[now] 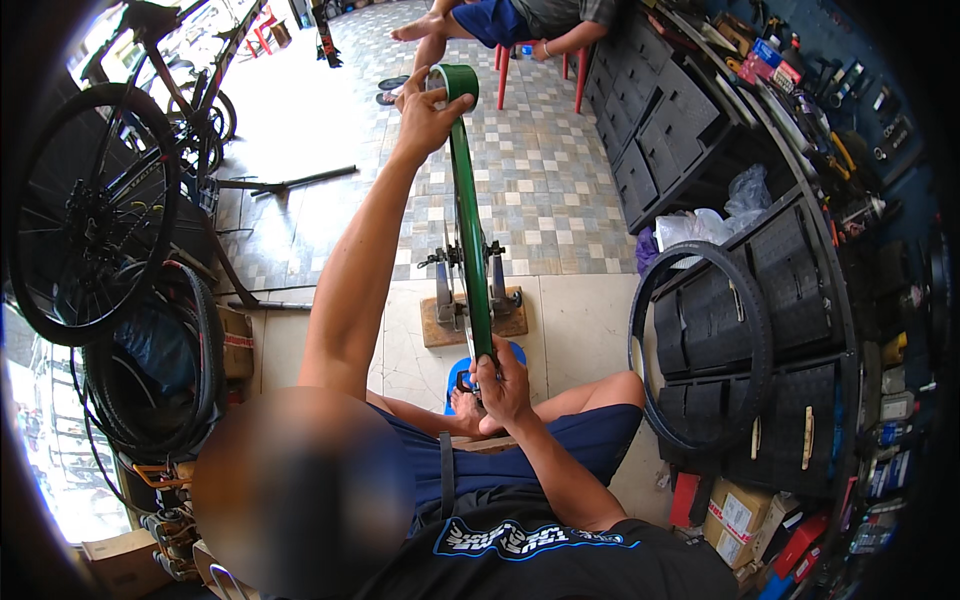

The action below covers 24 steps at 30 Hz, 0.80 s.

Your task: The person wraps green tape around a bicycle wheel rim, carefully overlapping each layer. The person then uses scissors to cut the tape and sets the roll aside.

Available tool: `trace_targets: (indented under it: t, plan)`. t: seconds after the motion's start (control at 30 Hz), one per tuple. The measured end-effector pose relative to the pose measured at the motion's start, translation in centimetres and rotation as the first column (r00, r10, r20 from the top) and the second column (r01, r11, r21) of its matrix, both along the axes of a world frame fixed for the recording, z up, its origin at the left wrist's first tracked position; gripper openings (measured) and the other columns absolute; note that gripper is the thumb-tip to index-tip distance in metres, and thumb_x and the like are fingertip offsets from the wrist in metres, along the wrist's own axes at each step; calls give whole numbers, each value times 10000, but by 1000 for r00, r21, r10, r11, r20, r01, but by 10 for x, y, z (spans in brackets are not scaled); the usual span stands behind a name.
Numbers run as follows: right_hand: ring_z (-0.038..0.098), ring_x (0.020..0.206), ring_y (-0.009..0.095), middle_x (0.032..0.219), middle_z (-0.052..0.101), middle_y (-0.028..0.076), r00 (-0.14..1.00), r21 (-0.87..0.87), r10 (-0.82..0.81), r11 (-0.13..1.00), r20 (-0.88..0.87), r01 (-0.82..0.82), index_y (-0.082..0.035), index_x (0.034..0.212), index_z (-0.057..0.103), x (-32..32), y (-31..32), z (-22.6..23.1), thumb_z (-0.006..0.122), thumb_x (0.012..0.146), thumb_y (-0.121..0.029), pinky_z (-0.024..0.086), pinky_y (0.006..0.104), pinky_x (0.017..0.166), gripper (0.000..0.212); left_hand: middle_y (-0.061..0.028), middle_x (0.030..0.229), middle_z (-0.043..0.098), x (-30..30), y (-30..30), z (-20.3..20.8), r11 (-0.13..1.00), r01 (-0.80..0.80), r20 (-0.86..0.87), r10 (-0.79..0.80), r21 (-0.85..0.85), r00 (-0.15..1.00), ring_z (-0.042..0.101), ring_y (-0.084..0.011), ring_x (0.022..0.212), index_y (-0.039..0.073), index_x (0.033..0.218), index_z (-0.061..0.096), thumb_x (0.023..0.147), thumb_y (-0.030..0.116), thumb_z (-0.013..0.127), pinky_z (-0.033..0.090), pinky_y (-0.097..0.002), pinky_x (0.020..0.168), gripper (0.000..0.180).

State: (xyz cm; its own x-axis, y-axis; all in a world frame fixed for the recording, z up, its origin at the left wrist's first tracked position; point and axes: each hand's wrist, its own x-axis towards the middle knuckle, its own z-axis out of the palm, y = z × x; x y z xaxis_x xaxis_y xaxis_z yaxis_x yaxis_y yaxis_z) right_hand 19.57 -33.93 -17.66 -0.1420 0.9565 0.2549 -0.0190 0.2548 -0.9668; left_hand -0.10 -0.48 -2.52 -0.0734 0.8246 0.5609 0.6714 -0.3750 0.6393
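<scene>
A bicycle wheel rim, seen edge-on, stands upright in a truing stand on a wooden block. A green tape strip runs along it from far to near. At the far end, my left hand is closed around a roll of green tape, its thumb and fingers on the roll's sides. My right hand is closed at the near end, thumb pressed on the strip against the rim. Its other fingers are partly hidden. Below it are my bare foot and a blue sandal.
A black tyre leans against dark panels on the right. Black drawers and tool shelves line that side. Bicycles and hanging tyres stand left, near a metal bar on the floor. Another person sits at the far side.
</scene>
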Motion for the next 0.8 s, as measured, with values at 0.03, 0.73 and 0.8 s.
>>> trace_targets:
  t: [0.03, 0.73, 0.8]
  plan:
    - [608, 652, 79, 822, 670, 48, 1000, -8, 0, 1000, 3, 0, -24, 1337, 543, 1, 0, 1, 534, 1040, -173, 503, 263, 563, 333, -207, 1606, 309, 0, -1, 0, 1000, -9, -8, 9, 2, 1000, 261, -469, 1427, 137, 1102, 810, 843, 502, 794, 320, -578, 1141, 448]
    - [636, 709, 94, 826, 677, 56, 1000, -42, 22, 999, 8, -21, -25, 1357, 537, 2, 2, 3, 541, 1049, -193, 516, 268, 606, 350, -259, 1603, 307, 2, -7, -2, 998, -57, -10, 57, -4, 998, 230, -464, 1441, 119, 1050, 819, 841, 513, 779, 245, -547, 1169, 447]
    - [635, 703, 96, 825, 677, 59, 1000, -32, 18, 999, -5, -18, -23, 1355, 538, 2, 3, 2, 537, 1046, -182, 516, 267, 604, 348, -258, 1605, 304, 1, -7, -2, 998, -60, -19, 60, -8, 998, 229, -466, 1441, 119, 1049, 819, 841, 515, 778, 248, -546, 1169, 450]
